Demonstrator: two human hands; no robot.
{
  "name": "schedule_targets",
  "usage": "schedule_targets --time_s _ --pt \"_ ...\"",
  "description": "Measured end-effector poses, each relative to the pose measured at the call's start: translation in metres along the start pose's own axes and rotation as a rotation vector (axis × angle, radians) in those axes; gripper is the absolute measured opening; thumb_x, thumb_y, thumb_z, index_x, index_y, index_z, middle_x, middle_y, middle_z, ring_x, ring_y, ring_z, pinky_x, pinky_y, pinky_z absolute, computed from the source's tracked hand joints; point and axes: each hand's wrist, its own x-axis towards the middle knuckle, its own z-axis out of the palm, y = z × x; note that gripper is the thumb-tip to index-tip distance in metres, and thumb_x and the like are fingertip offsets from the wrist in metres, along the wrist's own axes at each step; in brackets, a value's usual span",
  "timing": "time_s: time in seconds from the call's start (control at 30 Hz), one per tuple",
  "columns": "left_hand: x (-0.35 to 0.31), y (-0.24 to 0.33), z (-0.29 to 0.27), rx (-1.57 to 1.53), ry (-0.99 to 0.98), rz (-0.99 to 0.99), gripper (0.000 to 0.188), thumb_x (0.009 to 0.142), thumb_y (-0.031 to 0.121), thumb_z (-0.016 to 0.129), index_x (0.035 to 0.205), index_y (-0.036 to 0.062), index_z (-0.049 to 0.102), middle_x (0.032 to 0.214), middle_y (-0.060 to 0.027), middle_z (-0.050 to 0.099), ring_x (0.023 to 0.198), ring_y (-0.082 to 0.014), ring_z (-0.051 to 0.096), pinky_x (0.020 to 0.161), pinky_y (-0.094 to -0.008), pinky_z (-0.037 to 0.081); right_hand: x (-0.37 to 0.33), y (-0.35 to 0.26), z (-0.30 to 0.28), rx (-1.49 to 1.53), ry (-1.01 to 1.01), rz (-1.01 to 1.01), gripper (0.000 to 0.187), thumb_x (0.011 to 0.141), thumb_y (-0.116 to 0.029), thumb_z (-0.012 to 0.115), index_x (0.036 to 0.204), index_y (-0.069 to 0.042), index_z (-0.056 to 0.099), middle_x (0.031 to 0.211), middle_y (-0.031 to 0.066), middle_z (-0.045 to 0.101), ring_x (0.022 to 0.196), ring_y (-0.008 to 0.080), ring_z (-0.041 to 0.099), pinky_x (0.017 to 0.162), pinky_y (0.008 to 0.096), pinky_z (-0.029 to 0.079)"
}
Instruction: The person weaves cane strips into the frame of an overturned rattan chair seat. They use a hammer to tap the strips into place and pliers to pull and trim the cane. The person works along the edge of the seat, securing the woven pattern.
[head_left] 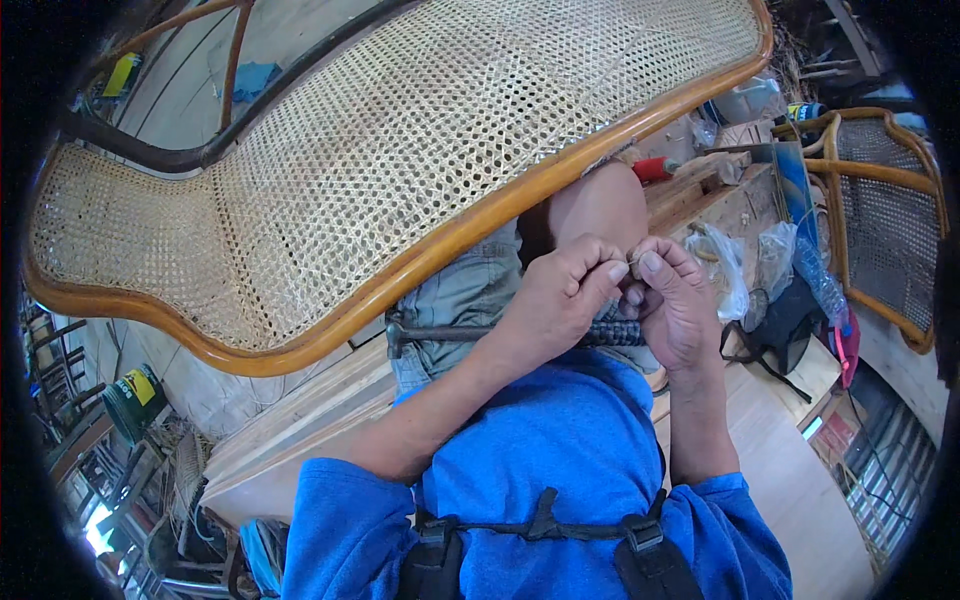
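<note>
My left hand [565, 300] and my right hand [678, 305] meet over my lap, fingertips nearly touching. Both are closed in a pinch, thumb against fingers. Whatever lies between the fingertips is too small to make out. Beneath my left forearm a hammer [445, 335] rests across my lap, its metal head to the left and its ridged dark grip running toward my right hand. Just beyond the hands stretches a large woven cane panel [400, 150], set in a curved, varnished wooden frame [440, 250]. Neither hand touches this frame.
Wooden boards [310, 400] lie beside me. To the right are clear plastic bags [728, 265], a black bag [785, 325], a red-handled tool [655, 168] and another cane-panelled frame [890, 200]. A dark green tin [133, 400] stands at the left among stacked frames.
</note>
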Motion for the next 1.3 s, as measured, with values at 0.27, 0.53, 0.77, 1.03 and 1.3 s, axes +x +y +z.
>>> schedule_targets --time_s 0.27,0.53,0.77,1.03,1.3 --pt "-0.002 -0.016 -0.011 0.421 0.15 0.325 0.01 0.086 0.01 0.058 0.09 0.0017 0.056 0.075 -0.0128 0.053 0.072 -0.0274 0.058 0.063 -0.0334 0.047 0.011 0.009 -0.002 -0.12 -0.141 0.01 0.012 0.087 -0.018 0.06 0.09 -0.007 0.059 0.076 0.0 0.057 0.065 0.0085 0.052 0.054 0.0207 0.042" --pt "0.059 0.01 -0.065 0.697 0.311 0.36 0.022 0.088 0.021 0.053 0.098 0.004 0.062 0.089 -0.0159 0.062 0.085 -0.0343 0.06 0.074 -0.0397 0.048 0.051 -0.004 0.006 -0.537 -0.041 -0.337 0.008 0.086 -0.007 0.058 0.093 -0.002 0.06 0.08 0.003 0.061 0.068 0.0077 0.055 0.059 0.0204 0.044" --pt "0.143 0.012 -0.11 0.753 -0.48 0.127 0.024 0.075 0.023 0.064 0.09 0.0034 0.065 0.079 -0.0132 0.065 0.073 -0.0257 0.062 0.066 -0.0359 0.048 0.099 0.025 0.038 -1.115 -0.115 -0.639 0.009 0.08 -0.009 0.064 0.089 -0.007 0.065 0.071 0.0054 0.065 0.063 0.0166 0.062 0.06 0.0261 0.048" --pt "0.171 -0.01 -0.107 0.972 -0.49 0.06 0.023 0.065 0.016 0.067 0.084 0.0032 0.067 0.07 -0.0131 0.063 0.064 -0.025 0.06 0.059 -0.0384 0.046 0.1 0.03 0.082 -1.548 0.009 -0.583 0.012 0.083 -0.024 0.061 0.092 -0.017 0.063 0.085 0.0062 0.067 0.079 0.0251 0.064 0.067 0.0323 0.048" --pt "0.187 -0.012 -0.104 1.075 -0.564 -0.09 0.023 0.067 0.007 0.063 0.088 0.0004 0.068 0.085 -0.0132 0.066 0.072 -0.0267 0.06 0.064 -0.0408 0.048 0.103 0.031 0.089 -1.733 0.007 -0.537 0.018 0.083 -0.03 0.06 0.097 -0.02 0.064 0.087 0.0053 0.067 0.08 0.0254 0.065 0.066 0.034 0.05"
